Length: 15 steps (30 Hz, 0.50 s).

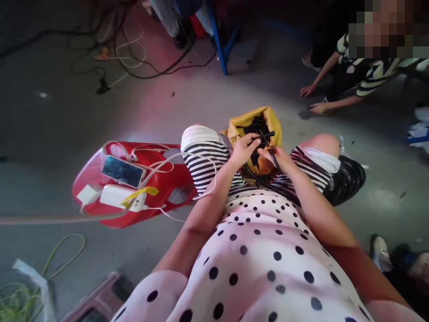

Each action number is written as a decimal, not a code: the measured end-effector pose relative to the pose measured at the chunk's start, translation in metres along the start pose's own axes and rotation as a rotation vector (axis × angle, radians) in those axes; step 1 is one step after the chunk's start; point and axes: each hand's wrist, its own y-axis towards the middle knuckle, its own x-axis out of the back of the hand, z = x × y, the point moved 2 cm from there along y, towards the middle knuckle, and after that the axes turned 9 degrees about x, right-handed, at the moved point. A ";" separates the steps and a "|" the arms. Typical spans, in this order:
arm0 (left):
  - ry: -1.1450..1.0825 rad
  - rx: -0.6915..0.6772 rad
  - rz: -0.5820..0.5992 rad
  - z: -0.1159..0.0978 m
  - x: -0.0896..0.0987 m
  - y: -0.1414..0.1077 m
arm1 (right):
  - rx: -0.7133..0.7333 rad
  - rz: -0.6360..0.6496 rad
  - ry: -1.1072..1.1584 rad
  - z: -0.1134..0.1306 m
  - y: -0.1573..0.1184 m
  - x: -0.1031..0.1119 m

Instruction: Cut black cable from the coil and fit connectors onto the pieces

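A yellow bag point(275, 127) with its top open stands between my knees and holds many small black pieces point(256, 124). Over its opening, my left hand point(246, 150) pinches a black cable point(267, 135) between thumb and fingers. On the right side of the bag, my right hand point(279, 157) is closed around a bent part of black cable, which runs down towards my lap. Some fingertips are hidden behind the cable and the hand.
A red stool point(161, 183) at the left carries a phone point(123, 171), a white power strip point(115, 197) and white cables. Loose cables lie on the floor at the upper left. Another person's hands point(320, 108) reach to the floor at the upper right. A blue metal leg point(219, 44) stands ahead.
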 end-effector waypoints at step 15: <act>0.102 0.188 0.018 0.019 0.005 0.019 | -0.179 0.141 0.194 -0.041 0.027 -0.034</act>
